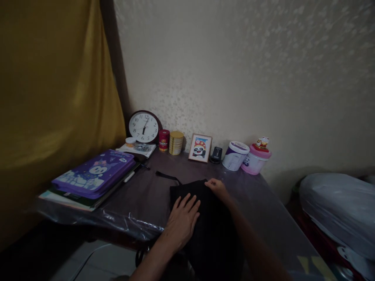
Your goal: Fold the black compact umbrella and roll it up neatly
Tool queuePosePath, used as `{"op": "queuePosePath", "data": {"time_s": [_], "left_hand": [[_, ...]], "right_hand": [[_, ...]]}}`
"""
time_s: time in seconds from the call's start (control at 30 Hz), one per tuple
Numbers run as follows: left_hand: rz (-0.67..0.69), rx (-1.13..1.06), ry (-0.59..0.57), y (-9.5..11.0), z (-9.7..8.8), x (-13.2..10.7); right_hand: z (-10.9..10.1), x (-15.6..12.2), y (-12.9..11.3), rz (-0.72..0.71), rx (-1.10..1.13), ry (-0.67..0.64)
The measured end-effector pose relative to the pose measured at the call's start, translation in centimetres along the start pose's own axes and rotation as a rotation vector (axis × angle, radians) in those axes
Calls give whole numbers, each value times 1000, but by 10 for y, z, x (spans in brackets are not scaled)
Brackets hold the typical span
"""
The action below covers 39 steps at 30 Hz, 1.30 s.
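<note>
A black cloth item [213, 230] lies over the table's front part and hangs toward me; its exact kind cannot be made out. From its far left corner a thin black strap [166, 176] runs out across the tabletop. My left hand [183, 220] rests flat on the cloth, fingers spread. At the far right corner, my right hand [216, 188] pinches the cloth's edge between thumb and fingers.
Left on the plastic-covered table [140, 203] lies a purple folder [96, 171] on a stack. A clock [144, 127], tins [176, 143], a framed panda picture [200, 148] and tubs [236, 156] line the wall. A plastic-wrapped bundle [336, 207] sits at right.
</note>
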State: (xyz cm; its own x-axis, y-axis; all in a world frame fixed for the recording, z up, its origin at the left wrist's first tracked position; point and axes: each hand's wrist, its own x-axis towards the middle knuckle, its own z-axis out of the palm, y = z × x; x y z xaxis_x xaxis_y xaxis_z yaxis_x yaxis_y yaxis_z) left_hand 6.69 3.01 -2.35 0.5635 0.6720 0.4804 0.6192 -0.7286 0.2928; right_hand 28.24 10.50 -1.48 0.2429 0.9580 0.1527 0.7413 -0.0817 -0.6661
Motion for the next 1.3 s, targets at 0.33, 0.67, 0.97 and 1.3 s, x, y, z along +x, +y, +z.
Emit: {"op": "queuePosePath", "data": {"time_s": [0.33,0.67,0.97,1.3], "left_hand": [[-175,29,-143,-9,7,-6],[-200,149,-56,-14,14,-9],[-490,2,-105,-15,-2,-9],[-508,55,-104,-24,-3,-13]], "right_hand": [[-23,-5,-7,-29,17,78],[-37,-26,-13,-265,-99,-235],[-89,-42,12,-4,118,-211],[-133,-88,-10,-93,225,-680]]}}
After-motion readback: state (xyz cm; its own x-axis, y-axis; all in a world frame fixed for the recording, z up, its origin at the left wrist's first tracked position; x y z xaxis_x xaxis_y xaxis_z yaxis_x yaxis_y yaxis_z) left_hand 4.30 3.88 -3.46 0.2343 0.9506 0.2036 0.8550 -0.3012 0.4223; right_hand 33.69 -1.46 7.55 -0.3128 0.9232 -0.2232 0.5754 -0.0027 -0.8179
